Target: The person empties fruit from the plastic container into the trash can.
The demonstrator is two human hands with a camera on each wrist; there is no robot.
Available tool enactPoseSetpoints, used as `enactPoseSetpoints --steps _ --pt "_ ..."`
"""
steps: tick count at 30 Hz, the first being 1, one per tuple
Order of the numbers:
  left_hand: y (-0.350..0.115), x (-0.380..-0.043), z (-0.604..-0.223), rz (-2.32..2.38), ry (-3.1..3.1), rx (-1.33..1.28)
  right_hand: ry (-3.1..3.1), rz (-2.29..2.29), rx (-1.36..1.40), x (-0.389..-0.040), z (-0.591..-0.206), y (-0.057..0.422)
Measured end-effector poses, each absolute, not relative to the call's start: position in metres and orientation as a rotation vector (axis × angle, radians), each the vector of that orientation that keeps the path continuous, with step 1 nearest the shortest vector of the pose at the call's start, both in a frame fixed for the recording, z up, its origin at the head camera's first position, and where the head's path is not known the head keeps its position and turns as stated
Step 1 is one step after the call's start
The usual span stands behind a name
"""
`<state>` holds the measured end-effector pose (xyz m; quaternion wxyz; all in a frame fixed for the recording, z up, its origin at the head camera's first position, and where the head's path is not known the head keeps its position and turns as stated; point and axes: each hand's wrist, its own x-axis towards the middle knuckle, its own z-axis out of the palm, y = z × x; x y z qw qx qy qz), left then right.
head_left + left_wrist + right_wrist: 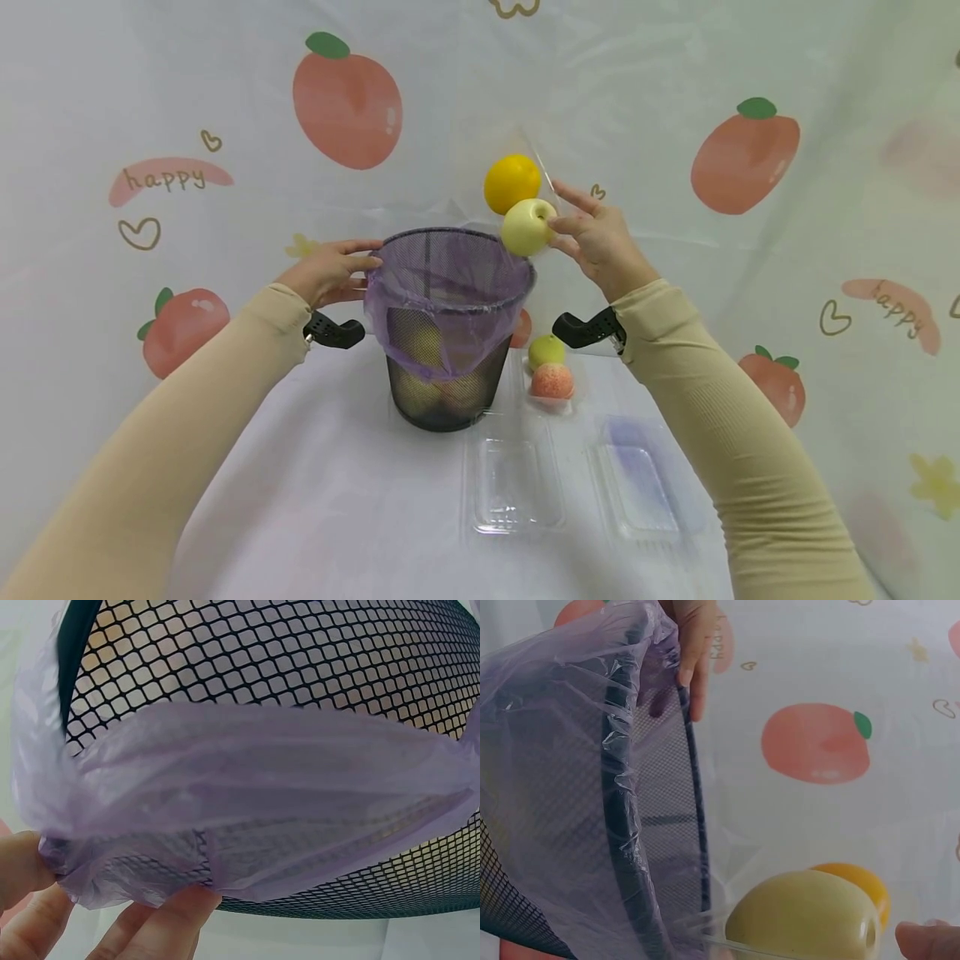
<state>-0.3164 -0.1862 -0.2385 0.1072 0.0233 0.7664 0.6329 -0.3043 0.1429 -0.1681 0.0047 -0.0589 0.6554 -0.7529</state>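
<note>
A black mesh wastebasket (450, 400) stands on the table with a purple plastic bag (450, 333) folded over its rim. My left hand (333, 271) grips the rim and bag on the left side; its fingers (176, 915) lie against the purple film in the left wrist view. Above the right rim, my right hand (600, 242) holds a tilted clear plastic container (546, 171). A pale yellow-green apple (525, 229) and an orange-yellow round fruit (512, 183) are at the container, the apple close to the thumb. Through the mesh, blurred yellowish and reddish shapes show inside the basket.
Behind the basket to the right, a green fruit (546, 354) and a peach-coloured fruit (552, 383) sit in clear packaging. Two clear plastic containers (517, 483) lie in front, the right one (645, 483) tinted purple inside. A fruit-printed curtain (465, 83) hangs behind.
</note>
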Motion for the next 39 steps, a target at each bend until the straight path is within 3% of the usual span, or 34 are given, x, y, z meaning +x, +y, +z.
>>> enactPoseSetpoints --steps 39 --pt "-0.189 -0.316 -0.239 1.871 2.246 0.084 2.081 -2.431 -0.226 -0.308 -0.160 0.141"
